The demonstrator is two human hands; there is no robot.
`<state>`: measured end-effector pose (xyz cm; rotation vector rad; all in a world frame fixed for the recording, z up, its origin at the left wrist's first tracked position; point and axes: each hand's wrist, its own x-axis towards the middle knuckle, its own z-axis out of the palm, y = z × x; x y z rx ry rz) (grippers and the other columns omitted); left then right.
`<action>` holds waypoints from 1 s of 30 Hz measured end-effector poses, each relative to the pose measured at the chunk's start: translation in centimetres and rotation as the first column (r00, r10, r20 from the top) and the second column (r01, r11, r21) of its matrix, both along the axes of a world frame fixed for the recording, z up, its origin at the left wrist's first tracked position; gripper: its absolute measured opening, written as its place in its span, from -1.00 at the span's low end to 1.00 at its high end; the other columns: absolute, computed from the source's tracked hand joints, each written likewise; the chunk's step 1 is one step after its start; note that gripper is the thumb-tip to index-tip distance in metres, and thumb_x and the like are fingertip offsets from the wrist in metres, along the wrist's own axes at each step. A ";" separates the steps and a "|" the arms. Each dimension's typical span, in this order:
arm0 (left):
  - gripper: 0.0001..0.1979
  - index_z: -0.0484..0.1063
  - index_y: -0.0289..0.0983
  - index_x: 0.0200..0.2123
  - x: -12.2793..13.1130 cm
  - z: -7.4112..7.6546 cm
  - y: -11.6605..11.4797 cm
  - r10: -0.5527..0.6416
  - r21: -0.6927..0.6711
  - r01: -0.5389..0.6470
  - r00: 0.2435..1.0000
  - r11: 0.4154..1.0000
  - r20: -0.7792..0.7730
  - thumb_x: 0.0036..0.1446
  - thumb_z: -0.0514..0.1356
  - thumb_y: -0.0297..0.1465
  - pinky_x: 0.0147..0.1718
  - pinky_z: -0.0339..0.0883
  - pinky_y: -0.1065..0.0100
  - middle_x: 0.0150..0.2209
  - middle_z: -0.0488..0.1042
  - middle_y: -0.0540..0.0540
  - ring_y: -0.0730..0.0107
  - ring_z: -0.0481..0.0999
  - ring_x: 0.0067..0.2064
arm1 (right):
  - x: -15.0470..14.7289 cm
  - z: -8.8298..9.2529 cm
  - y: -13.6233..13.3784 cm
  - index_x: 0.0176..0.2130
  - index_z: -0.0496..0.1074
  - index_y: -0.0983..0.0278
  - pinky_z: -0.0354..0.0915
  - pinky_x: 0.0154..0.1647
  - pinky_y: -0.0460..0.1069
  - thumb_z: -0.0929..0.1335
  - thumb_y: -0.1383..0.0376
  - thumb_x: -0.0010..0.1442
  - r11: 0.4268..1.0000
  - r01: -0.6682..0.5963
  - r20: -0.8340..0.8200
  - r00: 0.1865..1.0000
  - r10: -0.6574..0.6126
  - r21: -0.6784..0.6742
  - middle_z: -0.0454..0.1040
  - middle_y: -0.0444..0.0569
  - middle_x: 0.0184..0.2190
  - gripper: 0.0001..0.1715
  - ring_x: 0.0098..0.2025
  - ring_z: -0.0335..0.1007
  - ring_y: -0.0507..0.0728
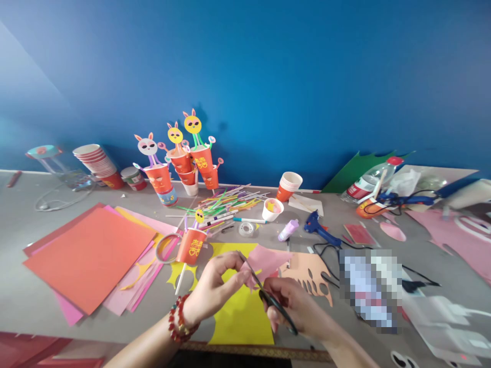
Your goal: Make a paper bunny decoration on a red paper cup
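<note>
Between thumb and fingers, my left hand (217, 280) pinches a pink paper piece (270, 265) above the table. A pair of black-handled scissors (282, 310) is in my right hand (293, 301), with the blades pointing up and left against the pink paper. Beneath both hands lies a yellow paper sheet (241, 317) with a curved cut-out at its left edge. An orange paper cup (192, 245) with a yellow face on top leans just beyond my left hand. To the right of the pink piece is a peach paper sheet (307, 271) with several holes cut in it.
Coloured paper sheets (92, 255) are stacked at the left. Decorated cups (158, 176) stand near the blue wall, beside scattered sticks (230, 202). A blue glue gun (320, 229) with a black cord lies right of centre. A plastic bottle (372, 179) stands at the far right.
</note>
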<state>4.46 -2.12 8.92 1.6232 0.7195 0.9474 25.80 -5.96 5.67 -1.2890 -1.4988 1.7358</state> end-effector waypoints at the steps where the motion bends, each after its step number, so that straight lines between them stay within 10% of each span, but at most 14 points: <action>1: -0.68 0.51 -0.32 -0.41 0.0 0.0 0.0 -0.003 0.003 0.003 1.000 1.000 0.001 0.35 0.11 -0.32 -0.18 0.34 0.35 -0.36 0.57 -0.13 0.32 0.55 -0.27 | 0.0 -0.1 0.0 -0.50 0.24 0.25 0.14 -0.63 -0.15 0.45 -0.34 -0.20 1.000 0.002 0.000 1.000 -0.002 0.002 0.24 -0.27 -0.63 -0.23 -0.64 0.33 -0.01; 30: -0.72 0.46 -0.30 -0.43 0.4 -0.2 0.2 0.039 0.009 -0.040 0.998 0.999 0.054 0.35 0.12 -0.37 -0.20 0.35 0.35 -0.39 0.56 -0.12 0.34 0.54 -0.29 | -0.9 0.7 -0.3 -0.50 0.25 0.25 0.23 -0.62 -0.14 0.49 -0.32 -0.25 0.997 0.058 -0.100 0.993 -0.063 -0.057 0.30 -0.25 -0.64 -0.23 -0.66 0.31 -0.04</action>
